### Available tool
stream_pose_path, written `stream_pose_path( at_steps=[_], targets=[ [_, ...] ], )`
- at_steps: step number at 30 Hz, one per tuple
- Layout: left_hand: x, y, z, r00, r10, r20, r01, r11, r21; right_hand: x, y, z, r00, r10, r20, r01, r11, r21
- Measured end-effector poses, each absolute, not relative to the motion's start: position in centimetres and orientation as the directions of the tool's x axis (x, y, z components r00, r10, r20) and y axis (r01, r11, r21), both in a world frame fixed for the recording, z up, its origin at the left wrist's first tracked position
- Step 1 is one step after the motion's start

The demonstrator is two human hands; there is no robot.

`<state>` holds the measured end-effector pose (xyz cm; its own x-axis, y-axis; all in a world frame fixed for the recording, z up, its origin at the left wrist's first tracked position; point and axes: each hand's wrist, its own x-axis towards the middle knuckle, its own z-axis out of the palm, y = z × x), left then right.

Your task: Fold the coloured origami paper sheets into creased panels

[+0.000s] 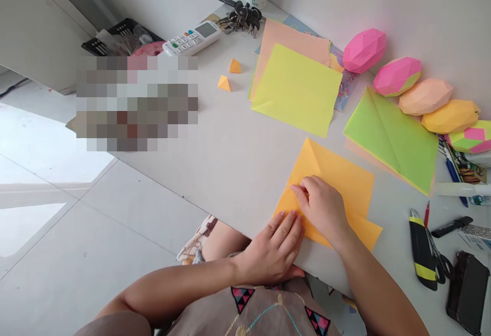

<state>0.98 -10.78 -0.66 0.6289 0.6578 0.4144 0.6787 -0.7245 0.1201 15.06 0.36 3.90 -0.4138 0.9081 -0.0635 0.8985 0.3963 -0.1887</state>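
Note:
An orange sheet of paper (345,172) lies on the table in front of me, with a fold line running down from its top corner. My left hand (278,246) is flat at the sheet's lower left edge, fingers stretched out on the paper. Just above it, my right hand (322,205) rests on the sheet with curled fingers and the thumb pointing left. I see nothing held in it. An orange corner of paper (366,231) sticks out under my right wrist.
Yellow paper (297,90) and a green sheet (395,141) lie beyond. Small orange folded pieces (235,66), a remote (192,38) and keys (243,16) are farther back. Faceted paper shapes (364,50) line the right. A cutter (423,249), scissors (443,267) and a black case (468,292) sit nearer.

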Motion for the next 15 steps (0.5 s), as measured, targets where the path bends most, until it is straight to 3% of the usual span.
stream_pose_path(
  at_steps=[15],
  targets=[
    [1.13,-10.78,-0.92,0.621,0.658,0.425,0.692,-0.715,0.098,14.93,0.49,4.03,-0.417,0.908,-0.048,0.897,0.402,-0.184]
  ],
)
